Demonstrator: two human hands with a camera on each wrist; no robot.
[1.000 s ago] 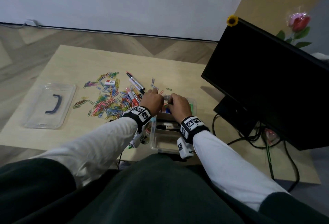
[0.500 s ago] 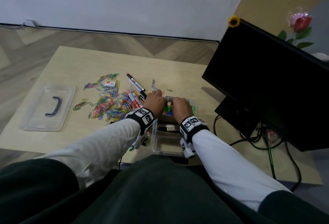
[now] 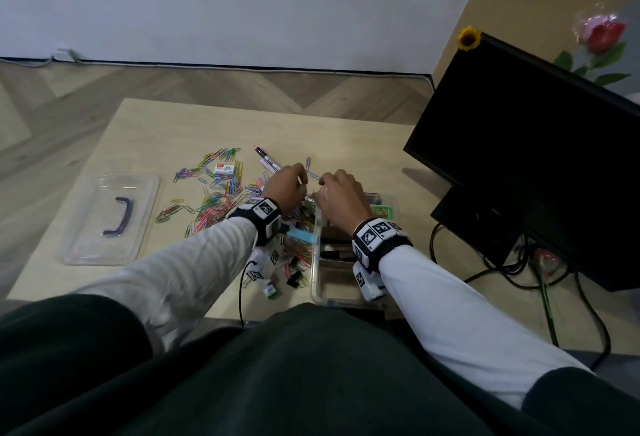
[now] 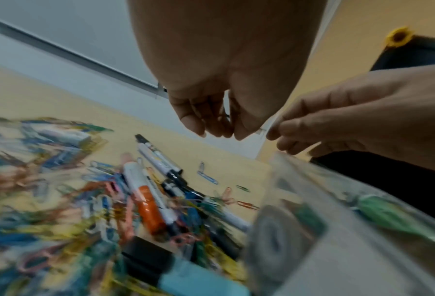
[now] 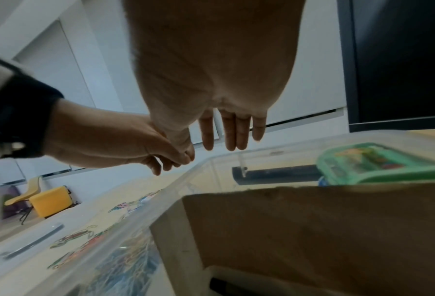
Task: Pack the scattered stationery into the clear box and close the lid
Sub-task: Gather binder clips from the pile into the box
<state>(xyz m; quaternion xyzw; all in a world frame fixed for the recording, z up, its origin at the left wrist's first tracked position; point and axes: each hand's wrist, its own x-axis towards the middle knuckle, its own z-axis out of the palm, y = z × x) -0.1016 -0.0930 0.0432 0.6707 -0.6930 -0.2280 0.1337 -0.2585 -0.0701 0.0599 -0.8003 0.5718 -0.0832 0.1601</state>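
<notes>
My left hand (image 3: pixel 287 187) and right hand (image 3: pixel 341 196) meet fingertip to fingertip just above the far left corner of the clear box (image 3: pixel 316 262). Between them they pinch a small thin piece (image 4: pixel 261 130), seemingly a paper clip. The right hand's (image 5: pixel 232 136) other fingers hang straight. Coloured paper clips (image 3: pixel 214 200), markers (image 3: pixel 268 161), a staple box (image 3: pixel 223 168) and a light blue piece (image 3: pixel 301 235) lie left of the box. Inside it sit a green case (image 5: pixel 375 162) and a brown cardboard box (image 5: pixel 312 230). The clear lid (image 3: pixel 138 210) with a dark handle lies far left.
A black monitor (image 3: pixel 536 158) stands close on the right of the box, with cables (image 3: pixel 502 272) trailing beside its base. Black binder clips (image 3: pixel 294 279) lie near the table's front edge. Bare tabletop (image 3: pixel 173 130) stretches behind the clip pile.
Both hands have lifted off the far end of the box and come together a little higher and further out, pinching the small piece between them.
</notes>
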